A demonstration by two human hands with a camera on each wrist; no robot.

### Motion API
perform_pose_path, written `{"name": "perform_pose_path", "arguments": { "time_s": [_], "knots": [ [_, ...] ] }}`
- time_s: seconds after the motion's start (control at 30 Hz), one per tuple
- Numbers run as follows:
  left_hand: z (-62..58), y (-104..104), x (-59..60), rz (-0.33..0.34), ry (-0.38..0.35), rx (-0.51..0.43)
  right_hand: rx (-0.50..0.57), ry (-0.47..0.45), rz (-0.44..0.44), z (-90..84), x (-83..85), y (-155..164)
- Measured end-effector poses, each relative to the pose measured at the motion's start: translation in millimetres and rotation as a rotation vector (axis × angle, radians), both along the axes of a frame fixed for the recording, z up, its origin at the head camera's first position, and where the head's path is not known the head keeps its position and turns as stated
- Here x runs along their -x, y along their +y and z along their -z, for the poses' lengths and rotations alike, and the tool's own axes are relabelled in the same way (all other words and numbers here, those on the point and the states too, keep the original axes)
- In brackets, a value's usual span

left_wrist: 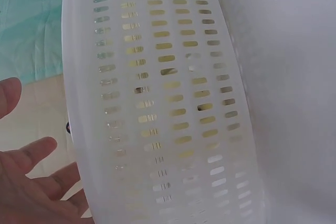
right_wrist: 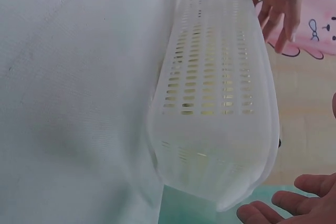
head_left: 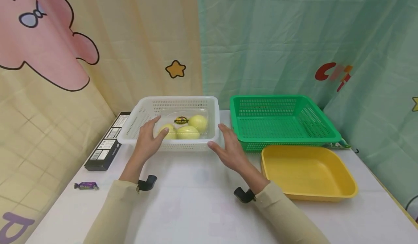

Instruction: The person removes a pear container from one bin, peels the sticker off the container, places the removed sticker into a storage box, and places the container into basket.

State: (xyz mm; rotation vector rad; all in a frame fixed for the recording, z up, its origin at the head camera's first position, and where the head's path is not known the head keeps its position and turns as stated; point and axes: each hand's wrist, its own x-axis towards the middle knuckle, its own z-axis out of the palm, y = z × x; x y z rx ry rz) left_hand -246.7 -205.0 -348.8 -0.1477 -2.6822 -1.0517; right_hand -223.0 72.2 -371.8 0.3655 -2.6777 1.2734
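Observation:
A white perforated basket (head_left: 169,147) holds a clear plastic box (head_left: 166,112) with round pale yellow-green fruit (head_left: 197,123) and a dark label. My left hand (head_left: 148,139) is over the basket's front left part, thumb and fingers spread. At the front right corner, my right hand (head_left: 230,149) has its fingers extended and thumb apart, with nothing in its grasp. The left wrist view shows the left fingers (left_wrist: 42,153) beside the basket's rim. From the right wrist, the right fingers (right_wrist: 294,200) appear next to the basket's corner.
A green perforated basket (head_left: 284,141) stands at the back right, with a yellow tray (head_left: 310,175) in front of it. On the left lie a black box (head_left: 107,146) with white labels and a purple wrapped candy (head_left: 86,185). A printed curtain (head_left: 261,48) hangs behind the table.

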Motion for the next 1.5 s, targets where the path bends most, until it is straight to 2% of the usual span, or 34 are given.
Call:
{"name": "perform_pose_path", "arguments": {
  "time_s": [0.3,0.7,1.0,1.17,1.5],
  "knots": [
    [0.7,-10,11.2,0.003,-0.012,-0.015,0.006,-0.016,-0.004,5.9,9.0,-6],
    [-3.1,-24,25.0,0.041,-0.093,-0.014,0.033,-0.024,0.001,12.1,16.4,-10],
    [-8.8,-27,30.8,0.059,-0.17,0.019,0.052,-0.038,0.017,17.5,22.6,-10],
    [-8.1,-29,38.6,0.056,-0.218,0.023,0.064,-0.036,0.015,18.8,24.9,-11],
    [-6.5,-33,48.6,0.056,-0.265,0.016,0.062,-0.054,0.006,21.3,28.6,-11]
  ]
}}
